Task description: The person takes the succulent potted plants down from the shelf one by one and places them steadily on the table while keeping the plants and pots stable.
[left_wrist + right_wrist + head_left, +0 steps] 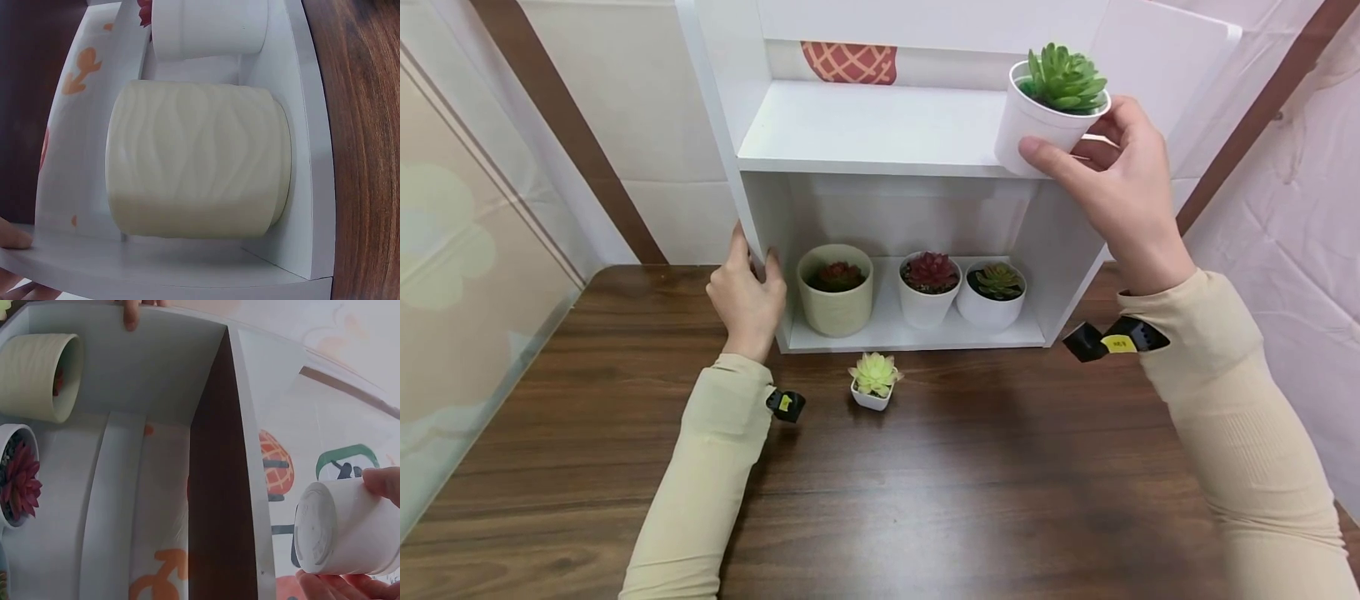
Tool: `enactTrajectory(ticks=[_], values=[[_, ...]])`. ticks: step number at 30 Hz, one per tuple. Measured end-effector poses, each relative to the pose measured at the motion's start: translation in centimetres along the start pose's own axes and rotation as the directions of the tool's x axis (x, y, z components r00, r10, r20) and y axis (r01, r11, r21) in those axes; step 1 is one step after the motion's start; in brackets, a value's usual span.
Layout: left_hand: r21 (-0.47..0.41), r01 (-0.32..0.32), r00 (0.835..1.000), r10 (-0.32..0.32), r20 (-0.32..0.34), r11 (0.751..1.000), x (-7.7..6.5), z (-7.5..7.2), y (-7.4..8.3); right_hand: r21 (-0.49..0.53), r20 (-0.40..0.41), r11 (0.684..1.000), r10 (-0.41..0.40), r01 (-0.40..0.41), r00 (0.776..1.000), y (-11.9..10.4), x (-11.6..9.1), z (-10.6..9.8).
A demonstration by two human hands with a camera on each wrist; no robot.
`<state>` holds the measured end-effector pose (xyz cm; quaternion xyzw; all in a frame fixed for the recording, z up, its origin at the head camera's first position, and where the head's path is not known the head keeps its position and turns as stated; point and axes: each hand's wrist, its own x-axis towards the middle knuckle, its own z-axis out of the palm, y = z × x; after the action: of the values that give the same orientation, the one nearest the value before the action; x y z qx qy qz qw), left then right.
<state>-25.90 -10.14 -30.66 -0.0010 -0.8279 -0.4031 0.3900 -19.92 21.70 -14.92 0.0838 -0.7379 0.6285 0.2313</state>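
My right hand (1123,183) holds a white pot with a green succulent (1056,125), thumb on the near side and fingers behind. The pot is at the right end of the upper board of a white shelf unit (865,133); in the right wrist view the white pot (344,525) shows a gap between its base and the board. With the thumb inside and the fingers outside, my left hand (748,300) grips the unit's left side panel. Nearest to it, on the lower level, stands a cream pot (837,308) with a reddish succulent.
Beside the cream pot stand a white pot with a dark red succulent (927,304) and a rounder white pot with a green succulent (992,310). A tiny potted pale-green succulent (872,387) sits on the brown wooden table (925,508) before the unit. Behind hangs printed cloth.
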Motion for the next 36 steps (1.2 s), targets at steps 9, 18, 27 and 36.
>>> enactTrajectory(ticks=[9, 18, 27, 36], values=[[-0.003, 0.002, 1.000, -0.002, -0.003, 1.000, 0.0, 0.1, -0.1, -0.029, 0.028, 0.999, -0.021, 0.022, 0.999, -0.3, -1.0, 0.2], [0.000, -0.001, 1.000, 0.001, -0.004, 1.000, 0.0, 0.1, -0.1, -0.097, 0.056, 0.993, -0.061, 0.066, 0.997, -0.1, -2.4, 0.2], [0.006, 0.008, 1.000, -0.008, 0.001, 1.000, 0.0, 0.0, 0.0, -0.107, 0.086, 0.990, -0.089, 0.098, 0.992, 0.3, -3.7, 0.2], [0.004, 0.002, 1.000, -0.002, -0.001, 1.000, 0.0, 0.0, 0.1, -0.180, 0.095, 0.977, -0.094, 0.110, 0.991, 0.6, -4.4, -0.1]])
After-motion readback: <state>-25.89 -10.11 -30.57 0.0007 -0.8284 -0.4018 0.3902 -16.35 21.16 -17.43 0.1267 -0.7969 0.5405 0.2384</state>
